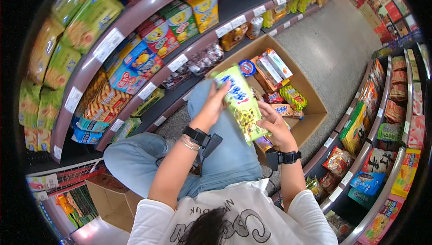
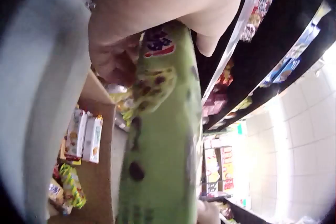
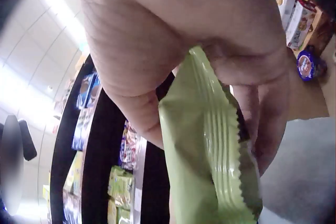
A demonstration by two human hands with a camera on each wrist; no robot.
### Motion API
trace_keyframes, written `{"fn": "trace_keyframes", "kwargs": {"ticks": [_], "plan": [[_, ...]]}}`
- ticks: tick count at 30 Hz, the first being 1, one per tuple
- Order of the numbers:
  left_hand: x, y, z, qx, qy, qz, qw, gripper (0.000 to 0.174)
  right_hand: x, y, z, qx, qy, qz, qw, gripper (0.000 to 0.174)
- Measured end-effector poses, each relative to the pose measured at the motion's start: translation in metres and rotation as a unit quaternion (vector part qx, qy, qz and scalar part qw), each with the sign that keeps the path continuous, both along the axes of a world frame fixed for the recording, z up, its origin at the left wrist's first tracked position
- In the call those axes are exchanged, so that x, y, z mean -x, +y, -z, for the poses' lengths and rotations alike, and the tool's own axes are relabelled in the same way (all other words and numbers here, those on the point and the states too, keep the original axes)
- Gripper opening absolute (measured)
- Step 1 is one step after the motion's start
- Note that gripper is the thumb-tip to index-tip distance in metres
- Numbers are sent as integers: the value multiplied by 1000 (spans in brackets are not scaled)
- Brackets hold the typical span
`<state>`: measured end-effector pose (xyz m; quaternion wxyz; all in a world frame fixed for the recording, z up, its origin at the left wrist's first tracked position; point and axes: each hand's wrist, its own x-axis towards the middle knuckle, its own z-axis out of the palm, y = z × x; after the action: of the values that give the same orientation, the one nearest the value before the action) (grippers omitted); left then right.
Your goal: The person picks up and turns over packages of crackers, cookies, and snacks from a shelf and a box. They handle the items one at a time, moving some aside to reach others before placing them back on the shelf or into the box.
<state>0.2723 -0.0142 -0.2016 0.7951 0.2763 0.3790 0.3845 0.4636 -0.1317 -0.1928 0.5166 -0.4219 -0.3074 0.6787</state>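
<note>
A long light-green snack packet (image 1: 239, 103) with blue lettering and a picture of dark-dotted food is held between both hands, above the lap and the near side of a cardboard box. The left hand (image 1: 215, 103) grips its upper end, thumb over the front; in the left wrist view the fingers (image 2: 113, 58) wrap that end. At the lower end the right hand (image 1: 275, 126) pinches the packet near its crimped seal (image 3: 223, 150), thumb on one face and fingers behind. Part of the packet's back is hidden.
The cardboard box (image 1: 315, 130) holds white boxes (image 1: 275, 64), a round blue-lidded tub (image 1: 247, 68) and a yellow-green packet (image 1: 293, 97). Shelves of snacks (image 1: 155, 36) curve along the left, more shelves (image 1: 360, 155) along the right. Another carton (image 1: 108, 200) stands at lower left. Grey floor (image 1: 339, 29) lies beyond.
</note>
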Motion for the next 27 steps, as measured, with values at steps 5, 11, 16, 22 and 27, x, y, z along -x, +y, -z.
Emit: {"fn": "trace_keyframes", "kwargs": {"ticks": [5, 11, 16, 22, 27], "plan": [[91, 9, -28, -20, 6, -86, 996, 35, 45, 28, -18, -11, -30, -79, 996, 57], [184, -3, -30, 31, -10, -226, 974, 33, 104, 54, -36, 72, -26, -183, 980, 61], [236, -19, -24, 5, -4, -244, 970, 35, 138, 77, -25, 29, -65, -183, 981, 51], [256, -50, -11, 4, 85, -199, 976, 43, 171, 108, -10, -4, -140, -14, 990, 42], [262, -49, -13, -27, 79, -235, 968, 40, 195, 100, -10, 10, -63, 14, 998, 35]]}}
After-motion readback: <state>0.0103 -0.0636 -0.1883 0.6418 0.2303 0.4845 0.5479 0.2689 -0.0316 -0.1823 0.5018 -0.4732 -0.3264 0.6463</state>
